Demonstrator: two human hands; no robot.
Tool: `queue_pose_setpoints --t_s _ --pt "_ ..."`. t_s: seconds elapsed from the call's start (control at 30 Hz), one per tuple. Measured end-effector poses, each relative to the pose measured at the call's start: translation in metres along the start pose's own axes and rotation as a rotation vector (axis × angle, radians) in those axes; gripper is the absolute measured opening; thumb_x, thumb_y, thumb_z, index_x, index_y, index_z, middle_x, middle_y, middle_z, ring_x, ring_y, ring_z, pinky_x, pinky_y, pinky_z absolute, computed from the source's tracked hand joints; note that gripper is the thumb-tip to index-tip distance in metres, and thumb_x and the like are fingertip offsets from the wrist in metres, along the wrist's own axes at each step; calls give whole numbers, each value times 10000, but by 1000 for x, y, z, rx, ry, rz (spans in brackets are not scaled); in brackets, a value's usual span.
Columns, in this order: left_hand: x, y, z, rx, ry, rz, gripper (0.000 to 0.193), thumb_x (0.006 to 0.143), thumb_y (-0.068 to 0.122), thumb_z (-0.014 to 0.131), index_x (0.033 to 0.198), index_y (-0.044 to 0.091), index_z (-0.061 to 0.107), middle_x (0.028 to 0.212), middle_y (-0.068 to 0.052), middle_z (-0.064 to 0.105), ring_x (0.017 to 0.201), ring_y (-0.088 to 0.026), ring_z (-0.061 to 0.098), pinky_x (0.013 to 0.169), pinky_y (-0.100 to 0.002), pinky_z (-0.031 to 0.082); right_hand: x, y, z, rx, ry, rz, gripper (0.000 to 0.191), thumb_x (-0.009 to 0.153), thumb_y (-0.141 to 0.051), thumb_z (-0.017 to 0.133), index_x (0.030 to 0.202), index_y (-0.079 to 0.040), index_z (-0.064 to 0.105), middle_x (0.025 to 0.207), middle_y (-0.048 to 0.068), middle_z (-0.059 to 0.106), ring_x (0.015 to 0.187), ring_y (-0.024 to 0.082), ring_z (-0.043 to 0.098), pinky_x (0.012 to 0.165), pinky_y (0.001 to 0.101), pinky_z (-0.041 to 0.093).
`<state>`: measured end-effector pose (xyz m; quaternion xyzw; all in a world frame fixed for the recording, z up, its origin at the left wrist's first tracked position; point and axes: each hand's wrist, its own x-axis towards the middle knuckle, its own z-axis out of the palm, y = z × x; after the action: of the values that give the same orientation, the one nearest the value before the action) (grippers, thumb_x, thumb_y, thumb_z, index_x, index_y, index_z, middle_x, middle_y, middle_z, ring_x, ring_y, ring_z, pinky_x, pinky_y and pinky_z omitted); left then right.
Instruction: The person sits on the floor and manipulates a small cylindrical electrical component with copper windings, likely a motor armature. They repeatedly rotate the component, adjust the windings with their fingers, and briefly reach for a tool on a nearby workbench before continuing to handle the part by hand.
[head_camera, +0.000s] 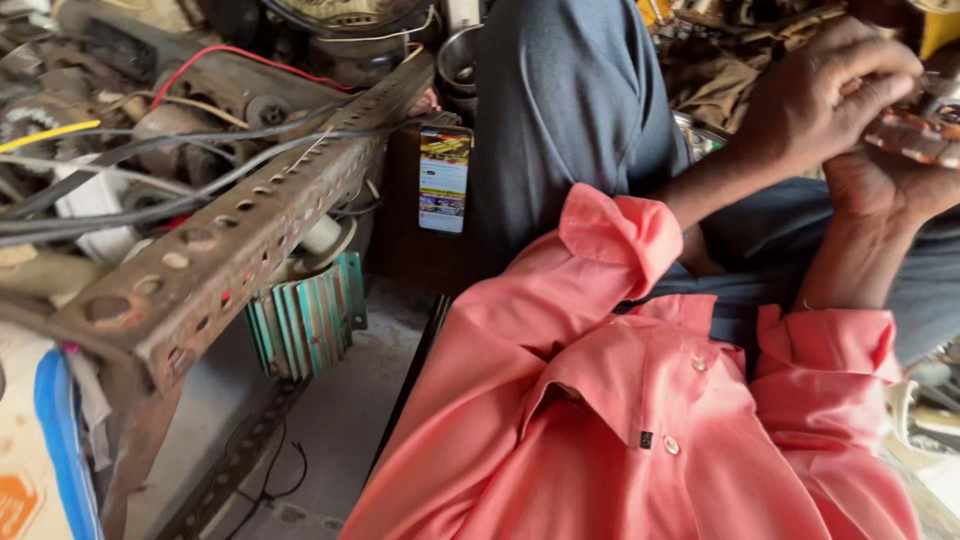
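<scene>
At the far right, the left hand (825, 95) curls its fingers over a small coppery part (915, 135), its grip closed on it from above. The right hand (885, 185) sits just beneath, palm up, touching the same part (whether its grip is closed I cannot tell). Both arms wear rolled salmon-pink sleeves (620, 235). To the left, a rusty perforated angle bar (230, 250) slants across tangled wires (120, 160), with a green finned block (305, 320) below.

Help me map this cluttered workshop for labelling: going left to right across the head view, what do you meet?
Blue-edged package → rusty perforated angle bar → teal finned metal block → phone with lit screen → coral shirt cuff → left hand → coppery part that both hands grip.
</scene>
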<state>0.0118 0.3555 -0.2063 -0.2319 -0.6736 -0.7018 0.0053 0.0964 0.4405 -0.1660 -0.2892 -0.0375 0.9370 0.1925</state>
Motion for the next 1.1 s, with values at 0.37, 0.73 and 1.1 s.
queue_pose_setpoints --t_s 0.37,0.73,1.1 --pt "18 -19 -11 110 -95 24 150 844 222 739 956 185 646 894 45 730 758 -138 740 720 -295 582 -28 -10 -44 -358 -502 -9 649 1032 -640 430 1499 -191 479 1530 97 469 1355 381 509 866 606 582" --pt "17 -14 -8 228 -206 -64 67 856 164 745 888 121 704 787 -51 749 733 -256 759 668 -369 584 -35 -8 -22 -1 -68 -205 856 962 -739 382 1358 15 468 1359 203 519 1194 412 556 1047 563 501" --pt "41 71 -42 364 -281 -1 240 884 267 791 995 73 703 783 -86 724 735 -265 705 667 -399 527 -30 -19 -43 -288 -313 -246 715 983 -680 503 1390 -93 532 1398 128 572 1242 337 590 1095 481 505"
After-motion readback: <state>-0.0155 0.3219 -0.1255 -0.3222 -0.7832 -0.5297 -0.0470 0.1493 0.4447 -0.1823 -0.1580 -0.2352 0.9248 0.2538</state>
